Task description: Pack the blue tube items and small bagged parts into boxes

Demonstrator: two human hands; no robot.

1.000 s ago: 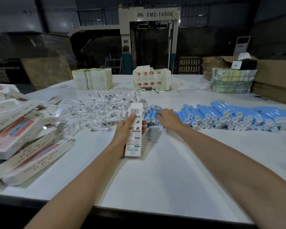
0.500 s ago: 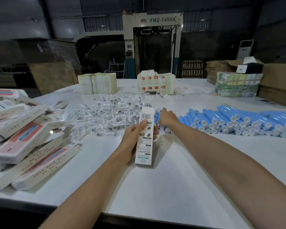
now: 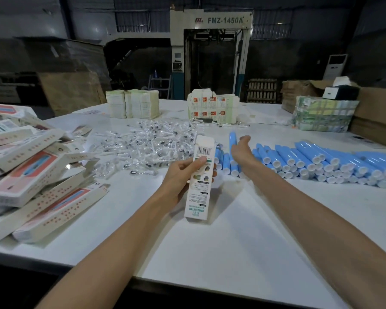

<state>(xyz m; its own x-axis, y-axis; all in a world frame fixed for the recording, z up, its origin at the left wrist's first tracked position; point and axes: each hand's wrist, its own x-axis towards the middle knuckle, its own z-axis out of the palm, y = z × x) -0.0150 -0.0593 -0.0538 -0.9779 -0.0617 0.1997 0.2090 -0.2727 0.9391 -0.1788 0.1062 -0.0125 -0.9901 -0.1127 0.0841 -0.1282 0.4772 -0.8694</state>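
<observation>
One blue tube [image 3: 232, 139] stands nearly upright in the right hand [image 3: 241, 152], whose fingers curl around its lower part, just right of the box [image 3: 200, 175]. The left hand [image 3: 181, 175] grips this box at mid-length. Its long axis points away and its far end seems open, so the tube must come from that side.
</observation>
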